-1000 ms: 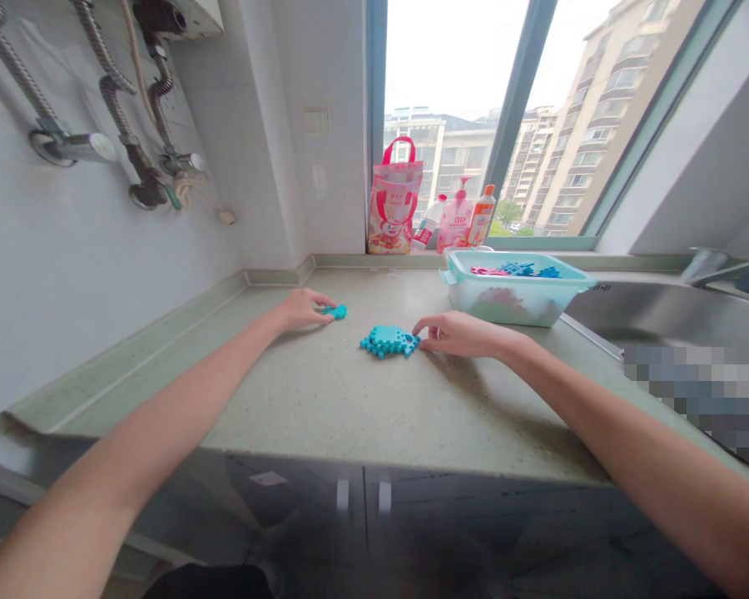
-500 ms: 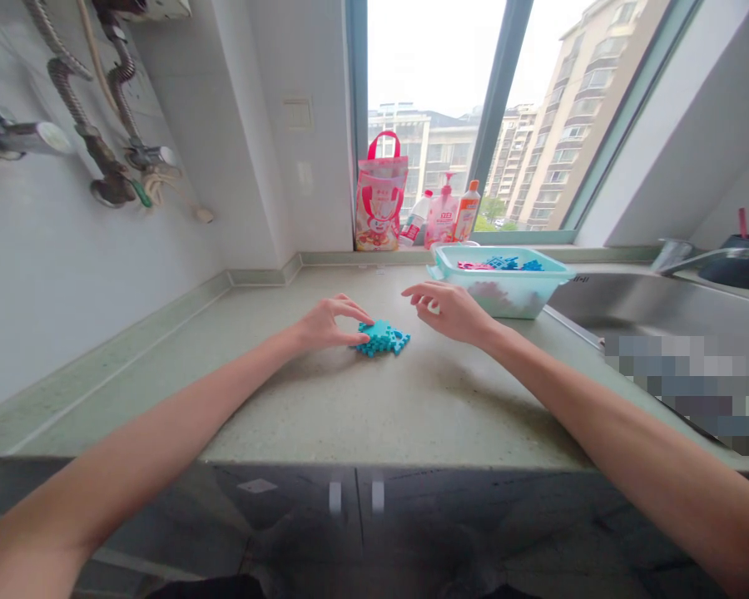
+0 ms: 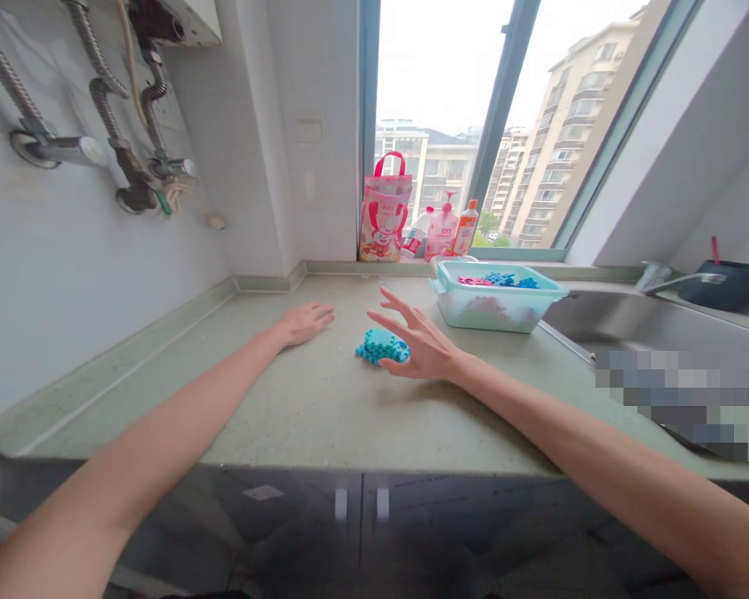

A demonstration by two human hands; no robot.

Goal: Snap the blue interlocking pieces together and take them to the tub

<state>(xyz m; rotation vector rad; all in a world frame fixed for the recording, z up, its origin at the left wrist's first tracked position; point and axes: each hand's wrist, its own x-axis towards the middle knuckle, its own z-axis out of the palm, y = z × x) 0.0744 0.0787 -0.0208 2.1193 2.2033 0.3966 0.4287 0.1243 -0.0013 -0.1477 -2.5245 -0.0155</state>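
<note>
A small pile of turquoise interlocking plastic pieces lies on the pale green countertop. My right hand is spread at the pile's right side, its thumb in front and fingers behind; it partly covers the pieces, and I cannot tell whether it touches them. To the left of the pile, apart from it, my left hand rests palm down on the counter, fingers stretched out and holding nothing.
A light teal plastic basket with pink and blue pieces stands behind my right hand. The metal sink is at right. On the windowsill stand a pink bag, a pump bottle and an orange-capped bottle. Pipes line the left wall.
My left hand has left the turquoise pieces and moved left onto the counter. My right hand has come left and down to the pile, its fingers now spread. The view has shifted slightly.
</note>
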